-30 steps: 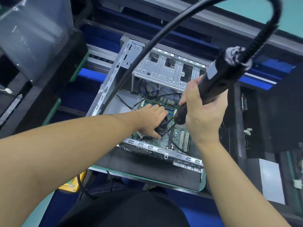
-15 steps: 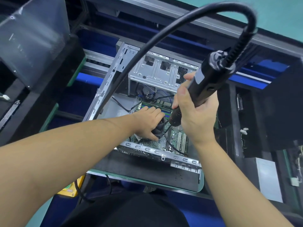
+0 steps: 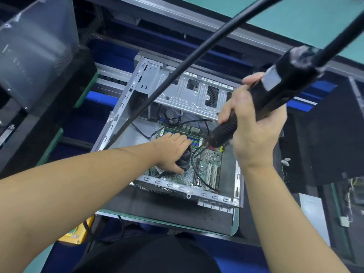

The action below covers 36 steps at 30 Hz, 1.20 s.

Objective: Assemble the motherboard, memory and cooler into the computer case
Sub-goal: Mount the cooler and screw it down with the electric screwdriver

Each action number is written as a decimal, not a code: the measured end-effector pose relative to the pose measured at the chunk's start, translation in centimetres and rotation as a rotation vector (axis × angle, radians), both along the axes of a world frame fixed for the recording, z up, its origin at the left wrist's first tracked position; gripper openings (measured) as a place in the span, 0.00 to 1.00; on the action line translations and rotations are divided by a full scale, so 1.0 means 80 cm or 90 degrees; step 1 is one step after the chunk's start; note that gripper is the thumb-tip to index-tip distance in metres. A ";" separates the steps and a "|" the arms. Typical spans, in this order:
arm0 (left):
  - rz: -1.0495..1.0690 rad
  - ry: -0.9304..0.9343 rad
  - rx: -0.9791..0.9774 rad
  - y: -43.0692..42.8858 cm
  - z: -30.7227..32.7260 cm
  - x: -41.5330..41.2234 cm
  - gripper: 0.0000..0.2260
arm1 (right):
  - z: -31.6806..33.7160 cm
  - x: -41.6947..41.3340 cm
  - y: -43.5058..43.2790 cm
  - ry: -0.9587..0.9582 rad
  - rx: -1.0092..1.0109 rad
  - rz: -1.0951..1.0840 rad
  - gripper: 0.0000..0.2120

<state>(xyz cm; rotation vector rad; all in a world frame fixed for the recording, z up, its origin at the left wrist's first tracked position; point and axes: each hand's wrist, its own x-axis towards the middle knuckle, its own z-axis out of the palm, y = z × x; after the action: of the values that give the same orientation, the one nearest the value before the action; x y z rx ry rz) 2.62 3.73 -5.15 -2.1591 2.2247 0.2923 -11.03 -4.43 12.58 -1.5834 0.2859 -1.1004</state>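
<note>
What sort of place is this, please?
Probably a PC assembly-line station: an open computer case on a carrier pallet, and a corded electric screwdriver in the right hand.

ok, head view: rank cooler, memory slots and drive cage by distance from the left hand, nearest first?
1. Cooler: under the left hand, which grips it.
2. Memory slots: just beyond the fingertips.
3. Drive cage: well beyond, at the far end.

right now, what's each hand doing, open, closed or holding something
Left hand: curled round the cooler on the motherboard, holding it.
Right hand: closed around the electric screwdriver.
</note>
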 end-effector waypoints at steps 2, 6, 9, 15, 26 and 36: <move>0.000 0.000 -0.005 0.001 -0.002 0.001 0.42 | 0.006 0.002 -0.013 -0.013 -0.001 -0.013 0.06; -0.003 -0.013 -0.012 0.000 -0.006 0.001 0.44 | -0.007 0.002 -0.019 0.037 0.038 -0.072 0.09; -0.003 -0.020 -0.012 0.000 -0.007 0.001 0.45 | -0.014 0.004 -0.019 0.049 0.064 -0.088 0.09; -0.002 -0.016 -0.009 -0.001 -0.005 0.001 0.45 | -0.007 0.011 -0.033 -0.003 0.031 -0.067 0.08; 0.009 -0.005 -0.005 0.000 -0.001 0.000 0.45 | -0.014 0.025 -0.037 0.022 0.005 -0.051 0.07; 0.012 -0.001 0.002 0.000 0.002 0.000 0.45 | -0.024 0.022 -0.032 0.041 0.013 -0.053 0.05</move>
<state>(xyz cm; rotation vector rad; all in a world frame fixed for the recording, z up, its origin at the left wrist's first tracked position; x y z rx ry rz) 2.64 3.75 -4.98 -2.1787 2.2031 0.2940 -9.24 -6.98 10.67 -1.6030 0.4083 -1.1084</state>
